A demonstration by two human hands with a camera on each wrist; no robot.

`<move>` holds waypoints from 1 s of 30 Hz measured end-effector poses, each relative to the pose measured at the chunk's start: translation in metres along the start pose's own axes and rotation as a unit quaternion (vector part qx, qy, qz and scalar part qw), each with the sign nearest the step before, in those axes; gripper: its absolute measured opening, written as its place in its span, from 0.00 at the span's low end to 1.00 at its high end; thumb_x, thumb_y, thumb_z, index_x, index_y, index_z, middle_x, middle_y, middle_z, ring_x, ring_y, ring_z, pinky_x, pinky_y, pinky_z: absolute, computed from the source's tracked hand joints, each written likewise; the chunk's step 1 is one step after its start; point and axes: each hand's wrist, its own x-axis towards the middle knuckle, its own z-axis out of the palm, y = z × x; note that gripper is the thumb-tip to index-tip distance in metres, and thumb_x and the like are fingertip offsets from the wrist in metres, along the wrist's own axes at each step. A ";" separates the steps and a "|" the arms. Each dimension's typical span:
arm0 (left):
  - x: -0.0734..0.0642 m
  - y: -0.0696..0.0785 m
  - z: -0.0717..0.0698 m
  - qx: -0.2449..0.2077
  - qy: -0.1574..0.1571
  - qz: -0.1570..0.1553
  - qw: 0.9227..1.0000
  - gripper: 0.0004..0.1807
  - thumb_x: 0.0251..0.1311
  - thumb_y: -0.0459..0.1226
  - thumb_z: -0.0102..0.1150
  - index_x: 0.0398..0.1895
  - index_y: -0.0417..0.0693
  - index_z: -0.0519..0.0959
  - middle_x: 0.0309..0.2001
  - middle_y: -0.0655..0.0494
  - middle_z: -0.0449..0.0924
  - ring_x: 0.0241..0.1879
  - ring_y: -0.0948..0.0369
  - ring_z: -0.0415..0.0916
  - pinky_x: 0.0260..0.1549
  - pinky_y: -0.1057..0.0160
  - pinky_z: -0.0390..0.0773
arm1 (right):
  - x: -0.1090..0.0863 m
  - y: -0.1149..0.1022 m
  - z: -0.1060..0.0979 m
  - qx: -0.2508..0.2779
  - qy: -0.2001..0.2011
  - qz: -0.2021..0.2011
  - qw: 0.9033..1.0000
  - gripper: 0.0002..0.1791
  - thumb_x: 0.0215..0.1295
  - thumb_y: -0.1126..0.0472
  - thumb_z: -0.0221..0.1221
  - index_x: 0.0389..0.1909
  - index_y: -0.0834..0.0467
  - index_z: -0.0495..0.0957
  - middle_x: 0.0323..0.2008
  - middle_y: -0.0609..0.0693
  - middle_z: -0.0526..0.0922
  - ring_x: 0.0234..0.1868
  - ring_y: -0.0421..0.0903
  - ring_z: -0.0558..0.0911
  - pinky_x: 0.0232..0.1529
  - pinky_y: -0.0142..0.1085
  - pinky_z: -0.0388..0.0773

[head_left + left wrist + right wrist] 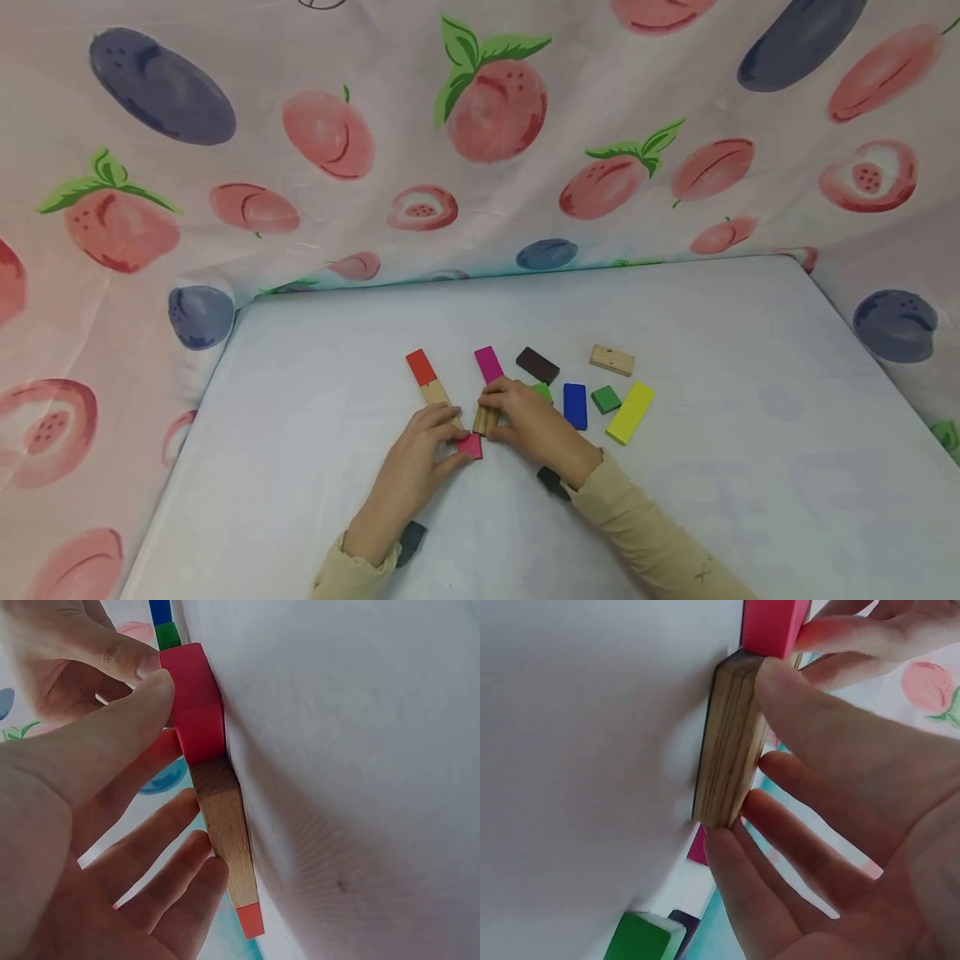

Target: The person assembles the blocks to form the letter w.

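Note:
My left hand (411, 457) pinches a small pink block (470, 447) between thumb and index finger. Its other fingers lie along a plain wooden block (231, 832), which runs up from the pink one to an orange-red block (421, 366). My right hand (538, 427) grips a striped wooden block (731, 742), thumb at its near end and fingertips at its far end. That block's near end meets the pink block at an angle. Beyond its far end lies a magenta block (489, 364), partly hidden by the right fingers.
Right of the hands lie a dark brown block (537, 364), a light green block (543, 392) partly covered, a blue block (575, 407), a green block (606, 399), a yellow block (630, 413) and a wooden block (612, 360). Fruit-patterned cloth (360, 225) rises behind the white table (750, 375).

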 end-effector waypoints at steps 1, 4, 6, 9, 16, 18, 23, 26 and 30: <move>0.000 0.000 0.000 -0.001 0.000 -0.001 1.000 0.16 0.49 0.40 0.77 0.43 0.49 0.88 0.60 0.51 0.79 0.65 0.52 0.70 0.63 0.51 0.74 | 0.000 0.000 0.000 -0.002 -0.001 -0.003 1.000 0.23 0.56 0.65 0.71 0.54 0.64 0.82 0.56 0.53 0.79 0.57 0.50 0.79 0.59 0.42 0.79; 0.000 0.000 0.000 -0.005 0.001 -0.001 1.000 0.16 0.49 0.40 0.77 0.42 0.49 0.88 0.60 0.51 0.79 0.65 0.52 0.70 0.63 0.51 0.73 | 0.000 0.000 0.000 -0.007 -0.003 -0.007 1.000 0.23 0.56 0.65 0.72 0.54 0.63 0.82 0.56 0.54 0.79 0.58 0.50 0.79 0.60 0.42 0.78; 0.000 0.000 0.000 -0.006 0.003 0.001 1.000 0.16 0.48 0.40 0.77 0.42 0.49 0.88 0.59 0.51 0.79 0.65 0.52 0.70 0.63 0.51 0.73 | 0.000 0.000 0.000 -0.007 -0.002 -0.007 1.000 0.23 0.56 0.65 0.72 0.54 0.63 0.82 0.56 0.54 0.79 0.58 0.50 0.79 0.60 0.42 0.78; 0.000 -0.001 0.000 -0.006 0.006 0.003 1.000 0.16 0.48 0.40 0.77 0.42 0.49 0.88 0.59 0.52 0.79 0.65 0.52 0.70 0.63 0.51 0.74 | 0.000 0.000 0.000 -0.008 0.000 -0.007 1.000 0.24 0.56 0.64 0.72 0.55 0.63 0.82 0.57 0.54 0.79 0.59 0.50 0.78 0.60 0.42 0.78; -0.001 -0.001 0.000 -0.009 0.012 0.007 1.000 0.16 0.48 0.40 0.77 0.41 0.49 0.88 0.59 0.52 0.80 0.64 0.52 0.70 0.63 0.51 0.74 | -0.001 -0.001 0.002 -0.012 -0.003 -0.009 1.000 0.24 0.57 0.64 0.71 0.56 0.63 0.81 0.59 0.55 0.78 0.61 0.52 0.77 0.61 0.43 0.78; -0.001 -0.001 0.000 -0.010 0.013 0.009 1.000 0.16 0.48 0.40 0.77 0.41 0.48 0.88 0.59 0.52 0.80 0.64 0.52 0.70 0.63 0.51 0.73 | -0.001 -0.001 0.002 -0.016 -0.003 -0.011 1.000 0.24 0.57 0.65 0.71 0.56 0.63 0.81 0.59 0.55 0.78 0.61 0.52 0.77 0.61 0.43 0.78; -0.001 -0.001 0.000 -0.010 0.013 0.011 1.000 0.16 0.48 0.40 0.77 0.41 0.48 0.88 0.59 0.51 0.79 0.64 0.52 0.70 0.63 0.52 0.74 | -0.001 -0.002 0.003 -0.026 -0.002 -0.016 1.000 0.25 0.57 0.64 0.71 0.57 0.63 0.80 0.60 0.55 0.77 0.61 0.52 0.77 0.60 0.43 0.78; -0.002 -0.001 0.000 -0.009 0.014 0.011 1.000 0.16 0.48 0.40 0.77 0.41 0.48 0.88 0.59 0.51 0.79 0.64 0.52 0.70 0.63 0.52 0.74 | -0.002 -0.002 0.004 -0.032 0.000 -0.021 0.999 0.25 0.58 0.64 0.71 0.57 0.63 0.80 0.60 0.56 0.77 0.62 0.52 0.76 0.60 0.43 0.78; -0.002 -0.001 0.000 -0.011 0.017 0.014 1.000 0.16 0.48 0.40 0.77 0.41 0.48 0.88 0.59 0.51 0.80 0.64 0.53 0.71 0.63 0.52 0.74 | -0.003 -0.001 0.005 -0.037 0.008 -0.028 0.999 0.24 0.58 0.65 0.71 0.56 0.63 0.80 0.60 0.56 0.77 0.62 0.52 0.76 0.60 0.43 0.78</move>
